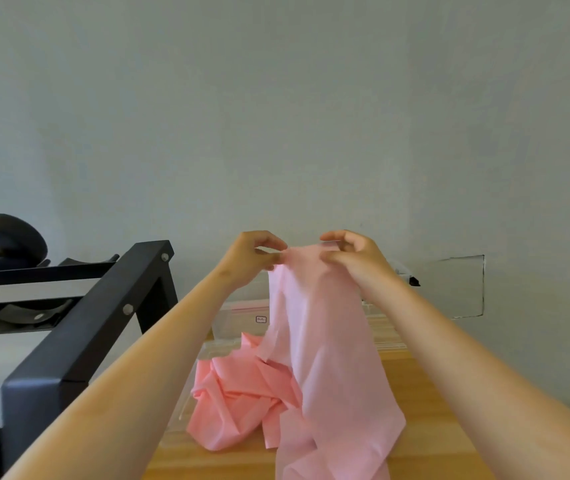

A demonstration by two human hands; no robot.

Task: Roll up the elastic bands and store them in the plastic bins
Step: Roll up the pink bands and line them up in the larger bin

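The left grip (254, 258) and right grip (352, 258) are each pinching the top edge of the pink elastic band (314, 341), holding it above the table (432, 427); its tail is lying crumpled near the table's left edge, before the clear plastic bin (238, 317); such light pinches are risking a slip, and the bunched slack is probably threatening a crooked roll.

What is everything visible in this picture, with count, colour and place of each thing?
table: one, light wood, below
elastic band: one, pale pink, held up by its top edge, hanging over the table
crumpled bands: count unclear, pink, heaped on the table's left side
plastic bins: at least two, clear, behind the bands
rack: one, black, left
dumbbell: at least one, dark, on the rack
wall: one, pale grey, behind
left hand: one, pinches the band's top left corner
right hand: one, pinches the top right corner
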